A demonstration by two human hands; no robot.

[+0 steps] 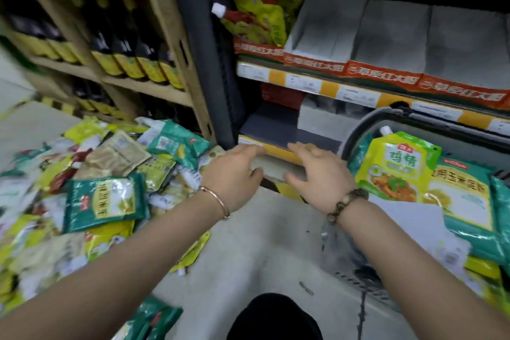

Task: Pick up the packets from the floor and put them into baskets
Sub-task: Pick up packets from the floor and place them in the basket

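Observation:
A heap of green, yellow and beige packets lies on the floor at the left. A grey basket at the right holds several packets, with a yellow spouted pouch on top. My left hand and my right hand hover side by side over the floor, between the heap and the basket. Both hands have their fingers spread and hold nothing. A thin bangle circles the left wrist and a bead bracelet the right.
A wooden rack of dark bottles stands behind the heap. A metal shelf with orange cartons and grey boxes rises straight ahead. Bare grey floor lies under my arms. A dark knee shows at the bottom.

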